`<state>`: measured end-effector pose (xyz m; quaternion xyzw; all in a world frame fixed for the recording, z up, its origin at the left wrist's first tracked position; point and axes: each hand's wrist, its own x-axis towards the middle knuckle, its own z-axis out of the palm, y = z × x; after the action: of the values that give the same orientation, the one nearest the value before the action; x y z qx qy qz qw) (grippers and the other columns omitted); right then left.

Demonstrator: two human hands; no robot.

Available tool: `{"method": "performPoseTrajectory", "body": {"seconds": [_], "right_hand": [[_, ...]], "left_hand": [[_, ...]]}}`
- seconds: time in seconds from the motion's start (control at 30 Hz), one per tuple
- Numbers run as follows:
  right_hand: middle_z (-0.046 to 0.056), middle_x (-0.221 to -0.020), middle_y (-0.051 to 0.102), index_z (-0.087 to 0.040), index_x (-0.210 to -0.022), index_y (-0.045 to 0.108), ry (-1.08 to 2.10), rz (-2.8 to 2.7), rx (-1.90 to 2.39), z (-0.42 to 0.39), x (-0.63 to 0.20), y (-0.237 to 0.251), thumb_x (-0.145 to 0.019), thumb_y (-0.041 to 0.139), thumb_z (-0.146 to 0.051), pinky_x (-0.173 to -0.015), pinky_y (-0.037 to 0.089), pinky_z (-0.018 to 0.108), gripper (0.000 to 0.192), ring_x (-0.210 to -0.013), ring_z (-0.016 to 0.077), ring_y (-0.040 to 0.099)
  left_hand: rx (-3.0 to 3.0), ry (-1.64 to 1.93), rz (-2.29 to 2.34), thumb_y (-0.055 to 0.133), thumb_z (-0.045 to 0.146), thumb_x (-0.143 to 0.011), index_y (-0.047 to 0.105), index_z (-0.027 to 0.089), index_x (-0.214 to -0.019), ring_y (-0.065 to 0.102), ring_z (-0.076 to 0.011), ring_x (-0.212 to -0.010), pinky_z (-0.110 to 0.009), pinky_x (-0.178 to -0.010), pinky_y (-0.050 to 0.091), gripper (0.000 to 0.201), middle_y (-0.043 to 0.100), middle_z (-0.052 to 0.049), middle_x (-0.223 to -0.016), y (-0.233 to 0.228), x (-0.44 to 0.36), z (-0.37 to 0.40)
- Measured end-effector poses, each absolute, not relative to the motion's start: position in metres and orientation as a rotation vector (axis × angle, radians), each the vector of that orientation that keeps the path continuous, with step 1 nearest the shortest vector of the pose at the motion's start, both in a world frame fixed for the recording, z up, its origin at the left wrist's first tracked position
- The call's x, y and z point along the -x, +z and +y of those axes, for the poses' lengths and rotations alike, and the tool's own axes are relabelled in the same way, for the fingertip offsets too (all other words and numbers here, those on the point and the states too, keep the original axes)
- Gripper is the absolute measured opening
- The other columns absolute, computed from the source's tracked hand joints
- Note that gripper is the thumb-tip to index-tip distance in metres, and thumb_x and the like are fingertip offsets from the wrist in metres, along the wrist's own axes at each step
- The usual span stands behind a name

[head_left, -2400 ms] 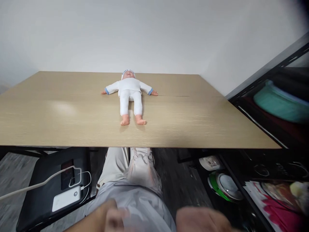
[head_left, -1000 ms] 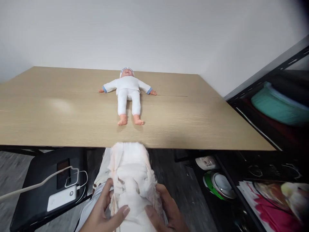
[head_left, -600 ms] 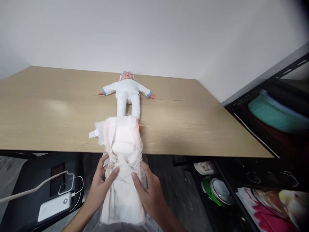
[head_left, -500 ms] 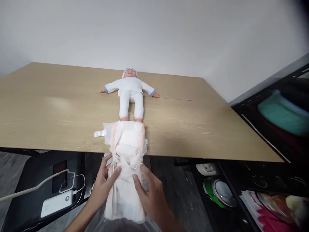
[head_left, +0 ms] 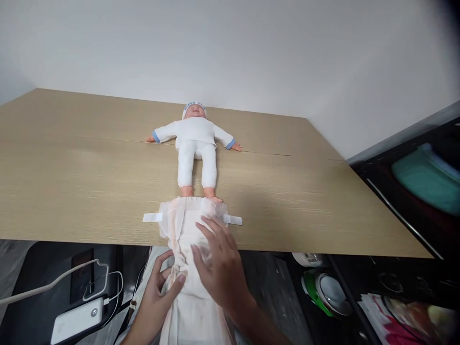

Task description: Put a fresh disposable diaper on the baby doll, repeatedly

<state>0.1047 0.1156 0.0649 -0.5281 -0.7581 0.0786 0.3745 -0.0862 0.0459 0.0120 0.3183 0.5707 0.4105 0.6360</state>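
The white disposable diaper [head_left: 183,225] lies unfolded over the near edge of the tan wooden counter [head_left: 72,182] — left hand [head_left: 158,292] pinching its gathered side, right hand [head_left: 215,263] spread flat on it, just below the white-suited baby doll [head_left: 196,143].

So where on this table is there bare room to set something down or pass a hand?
Wide bare wood lies left of the doll and diaper, out to the table edge, and again on their right toward the black shelf. The crowded strip is the middle front: the diaper's end touches the doll's feet, with the right hand on it and the left hand gripping below.
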Motion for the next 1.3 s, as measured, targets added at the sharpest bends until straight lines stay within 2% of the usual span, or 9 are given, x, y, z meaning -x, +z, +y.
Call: {"method": "performPoseTrajectory", "body": {"seconds": [0.13, 0.23, 0.43, 0.53, 0.63, 0.77, 0.87, 1.07, 1.3], "right_hand": [[0.013, -0.18, 0.049, -0.017, -0.174, 0.047, 0.304, -2.121, 1.367, 0.14, -0.085, 0.057, -0.113, 0.063, -0.03, -0.14, 0.041, 0.06, 0.065, -0.173, 0.0327, 0.037], [0.012, -0.186, 0.039, -0.019, -0.182, 0.034, 0.355, -2.176, 1.439, 0.144, -0.082, 0.043, -0.115, 0.06, -0.033, -0.141, 0.04, 0.06, 0.073, -0.176, 0.0315, 0.032], [0.008, -0.19, 0.029, -0.027, -0.185, 0.026, 0.366, -2.226, 1.47, 0.137, -0.083, 0.033, -0.114, 0.061, -0.034, -0.141, 0.037, 0.063, 0.079, -0.178, 0.0334, 0.027], [0.006, -0.191, 0.029, -0.031, -0.184, 0.029, 0.355, -2.209, 1.468, 0.138, -0.082, 0.032, -0.113, 0.062, -0.032, -0.14, 0.038, 0.063, 0.078, -0.176, 0.0336, 0.03], [0.007, -0.19, 0.029, -0.032, -0.183, 0.034, 0.345, -2.203, 1.469, 0.139, -0.081, 0.031, -0.113, 0.061, -0.032, -0.139, 0.039, 0.064, 0.075, -0.175, 0.0351, 0.034], [0.007, -0.19, 0.029, -0.033, -0.183, 0.034, 0.35, -2.196, 1.474, 0.14, -0.08, 0.029, -0.113, 0.062, -0.032, -0.138, 0.04, 0.065, 0.076, -0.174, 0.0356, 0.035], [0.007, -0.19, 0.029, -0.033, -0.183, 0.033, 0.349, -2.188, 1.473, 0.14, -0.079, 0.028, -0.112, 0.063, -0.032, -0.138, 0.04, 0.065, 0.077, -0.174, 0.0349, 0.036], [0.004, -0.191, 0.029, -0.033, -0.181, 0.037, 0.369, -2.184, 1.5, 0.139, -0.08, 0.03, -0.112, 0.064, -0.033, -0.14, 0.038, 0.064, 0.075, -0.174, 0.034, 0.036], [0.004, -0.192, 0.02, -0.034, -0.181, 0.038, 0.499, -2.271, 1.538, 0.156, -0.092, 0.041, -0.115, 0.062, -0.041, -0.145, 0.028, 0.066, 0.071, -0.179, 0.0327, 0.025]], "left_hand": [[-1.007, 0.816, 1.403, 0.081, 0.065, -0.098, 0.055, 0.026, -0.159, 0.082, -0.027, -0.103, -0.027, -0.081, 0.062, 0.077, 0.084, -0.009, -0.105, 0.011, 0.098, 0.045], [-1.43, 0.759, 1.463, 0.076, 0.053, -0.104, 0.07, 0.031, -0.15, 0.081, -0.0255, -0.089, -0.025, -0.061, 0.055, 0.05, 0.084, -0.006, -0.098, 0.018, 0.12, 0.054], [-2.408, 1.046, 1.468, 0.066, 0.025, -0.11, 0.079, 0.025, -0.12, 0.074, -0.0226, -0.086, -0.034, -0.086, 0.055, 0.017, 0.085, -0.006, -0.103, 0.056, 0.168, 0.146], [-2.682, 0.914, 1.447, 0.06, 0.022, -0.113, 0.075, 0.021, -0.14, 0.074, -0.0288, -0.114, -0.042, -0.104, 0.055, 0.031, 0.083, -0.012, -0.128, 0.081, 0.158, 0.219], [-2.863, 0.56, 1.389, 0.051, 0.008, -0.109, 0.047, 0.022, -0.175, 0.051, -0.0397, -0.161, -0.056, -0.124, 0.048, 0.067, 0.048, -0.02, -0.179, 0.094, 0.129, 0.284], [-3.035, 0.246, 0.768, 0.058, -0.009, -0.091, 0.042, 0.037, -0.178, 0.027, -0.0376, -0.178, -0.059, -0.141, 0.029, 0.099, 0.024, -0.006, -0.193, 0.091, 0.097, 0.336], [-2.918, 0.301, 0.486, 0.064, -0.012, -0.084, 0.057, 0.042, -0.165, 0.032, -0.0315, -0.177, -0.052, -0.145, 0.025, 0.098, 0.034, 0.002, -0.19, 0.087, 0.086, 0.351], [-2.904, 0.298, 0.364, 0.06, 0.005, -0.104, 0.077, 0.029, -0.122, 0.061, -0.0286, -0.152, -0.05, -0.135, 0.041, 0.035, 0.072, -0.005, -0.157, 0.083, 0.064, 0.363], [-3.036, 0.477, 0.345, 0.064, 0.02, -0.106, 0.074, 0.028, -0.124, 0.065, -0.0322, -0.126, -0.05, -0.114, 0.049, 0.022, 0.08, -0.009, -0.136, 0.112, 0.054, 0.372]]}}
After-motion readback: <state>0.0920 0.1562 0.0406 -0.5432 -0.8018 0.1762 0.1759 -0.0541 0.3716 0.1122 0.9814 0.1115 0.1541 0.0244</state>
